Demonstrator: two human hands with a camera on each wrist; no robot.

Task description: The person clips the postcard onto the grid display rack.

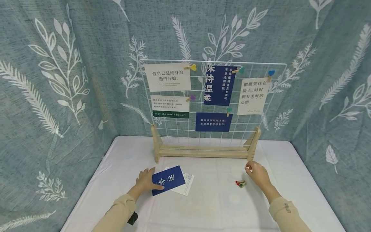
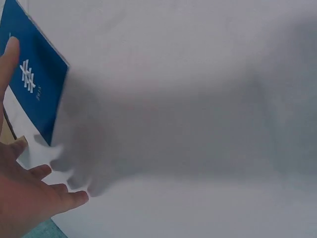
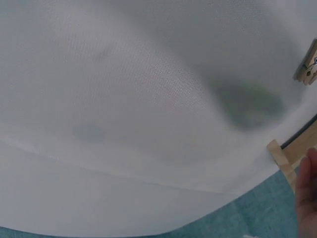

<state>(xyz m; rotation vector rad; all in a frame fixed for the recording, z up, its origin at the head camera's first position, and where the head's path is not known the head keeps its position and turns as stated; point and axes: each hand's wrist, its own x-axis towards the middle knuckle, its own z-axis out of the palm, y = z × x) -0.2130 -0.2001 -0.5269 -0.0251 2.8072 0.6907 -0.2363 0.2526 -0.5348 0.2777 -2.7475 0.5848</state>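
In the head view my left hand (image 1: 146,181) is at the left end of a dark blue card (image 1: 174,182) with white characters. Its thumb lies on the card's face while the other fingers spread out beyond the edge. Partly under that card is a white card (image 1: 189,185) with blue print. My right hand (image 1: 258,174) hovers to the right of several small clothespins (image 1: 240,184) with red and green parts, its fingers loosely curled. Nothing shows between them. The right wrist view catches a wooden clothespin (image 3: 308,67) at its right edge.
Behind the hands stands a white wire grid (image 1: 176,138) on a wooden base (image 1: 203,153). Cards, such as a cream one (image 1: 252,96), hang there from clothespins with coloured hearts. A black object (image 1: 132,218) lies beside the left sleeve. Patterned curtains surround the white table (image 1: 203,212).
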